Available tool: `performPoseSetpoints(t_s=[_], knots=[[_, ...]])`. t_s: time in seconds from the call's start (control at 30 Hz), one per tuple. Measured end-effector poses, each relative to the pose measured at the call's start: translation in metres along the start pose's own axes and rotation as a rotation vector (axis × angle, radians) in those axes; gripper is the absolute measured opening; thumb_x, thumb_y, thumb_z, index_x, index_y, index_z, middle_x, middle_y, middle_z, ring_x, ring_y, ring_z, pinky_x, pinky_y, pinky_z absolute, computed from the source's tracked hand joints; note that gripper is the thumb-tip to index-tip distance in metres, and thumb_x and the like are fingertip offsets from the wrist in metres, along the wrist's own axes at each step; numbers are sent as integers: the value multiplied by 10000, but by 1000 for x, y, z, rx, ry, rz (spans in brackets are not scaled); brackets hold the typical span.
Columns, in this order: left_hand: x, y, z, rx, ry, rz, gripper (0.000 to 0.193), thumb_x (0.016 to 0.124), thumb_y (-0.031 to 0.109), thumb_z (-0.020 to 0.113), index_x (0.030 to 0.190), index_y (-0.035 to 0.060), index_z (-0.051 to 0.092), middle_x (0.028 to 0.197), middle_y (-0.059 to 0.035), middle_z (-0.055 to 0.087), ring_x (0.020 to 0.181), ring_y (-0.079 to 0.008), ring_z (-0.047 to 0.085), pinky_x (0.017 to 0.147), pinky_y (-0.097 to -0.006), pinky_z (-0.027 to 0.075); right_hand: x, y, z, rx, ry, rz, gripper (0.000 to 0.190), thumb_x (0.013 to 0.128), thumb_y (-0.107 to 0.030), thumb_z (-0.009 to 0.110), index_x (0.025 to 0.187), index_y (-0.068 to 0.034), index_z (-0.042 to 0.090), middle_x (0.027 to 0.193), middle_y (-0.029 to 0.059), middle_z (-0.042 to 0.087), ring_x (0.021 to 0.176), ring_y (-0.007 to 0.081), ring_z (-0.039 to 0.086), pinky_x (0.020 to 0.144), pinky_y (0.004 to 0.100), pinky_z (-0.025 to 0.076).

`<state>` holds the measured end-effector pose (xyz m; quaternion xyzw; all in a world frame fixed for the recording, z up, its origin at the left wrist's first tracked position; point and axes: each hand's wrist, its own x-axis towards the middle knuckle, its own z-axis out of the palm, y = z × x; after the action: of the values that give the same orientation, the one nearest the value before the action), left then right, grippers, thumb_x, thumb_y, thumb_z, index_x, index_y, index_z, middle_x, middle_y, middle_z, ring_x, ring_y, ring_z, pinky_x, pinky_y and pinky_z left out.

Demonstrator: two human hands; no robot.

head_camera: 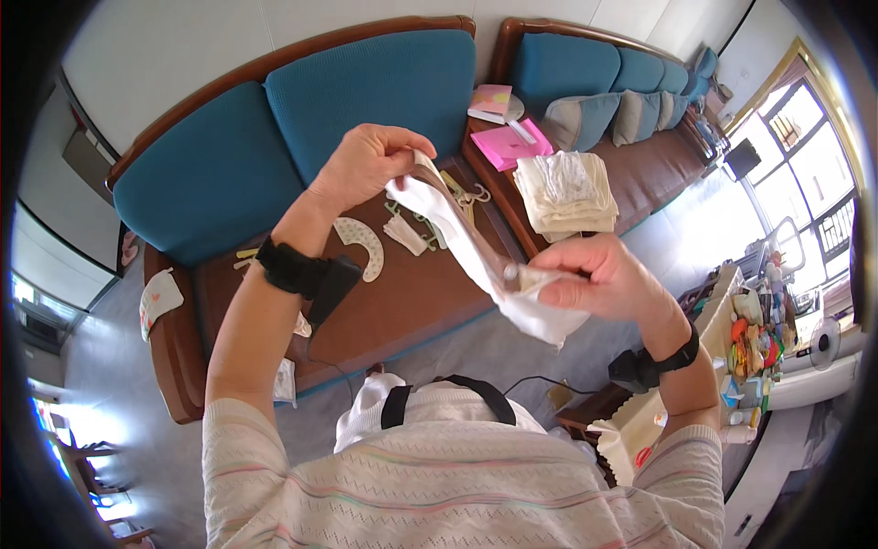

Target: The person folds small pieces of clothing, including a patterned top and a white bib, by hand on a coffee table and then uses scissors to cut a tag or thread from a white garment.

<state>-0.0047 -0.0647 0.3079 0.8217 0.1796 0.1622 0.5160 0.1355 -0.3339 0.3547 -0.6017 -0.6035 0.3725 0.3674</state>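
Observation:
My left hand (367, 165) pinches one end of a white cloth item (453, 230) with a tan inner side or band. My right hand (593, 278) grips its other end, where the cloth bunches and hangs down. The item stretches slantwise between my hands, above a brown sofa seat (391, 312); its exact kind I cannot tell. Beneath it on the seat lie a curved, patterned cloth piece (367, 243), a small white folded cloth (405, 235) and green hangers (429, 230). Pale yellow hangers (470, 199) lie farther back.
Beyond my right hand, folded cream cloths (566, 195) are stacked by a pink folder (511, 144) on a wooden side table (477, 141). A patterned cloth (161, 302) drapes over the left armrest. At right, a cluttered table (713, 329) holds several toys. A cable (549, 381) crosses below.

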Motion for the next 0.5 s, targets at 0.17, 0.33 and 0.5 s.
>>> performPoseSetpoints(t_s=[0.17, 0.33, 0.5], knots=[[-9, 23, 26, -356, -169, 128, 223, 844, -31, 480, 950, 28, 667, 864, -17, 637, 798, -61, 575, 695, -192, 470, 4, -21, 2, -13, -215, 28, 224, 801, -125, 682, 982, -8, 625, 735, 10, 615, 677, 42, 509, 616, 216, 433], [-16, 49, 46, -556, -454, 38, 219, 804, 45, 543, 979, -45, 639, 891, -56, 643, 804, -83, 590, 730, -219, 478, 27, 0, -9, -128, 17, -168, 204, 776, -118, 702, 936, -12, 633, 721, 13, 610, 675, 42, 498, 619, 226, 433], [-25, 69, 52, -647, -392, -37, 337, 785, 204, 688, 1020, -32, 636, 857, -24, 631, 725, -60, 545, 666, -194, 432, 36, 11, -8, 11, 192, -146, 149, 778, -73, 684, 904, -11, 636, 730, 12, 607, 682, 41, 515, 613, 218, 434]])
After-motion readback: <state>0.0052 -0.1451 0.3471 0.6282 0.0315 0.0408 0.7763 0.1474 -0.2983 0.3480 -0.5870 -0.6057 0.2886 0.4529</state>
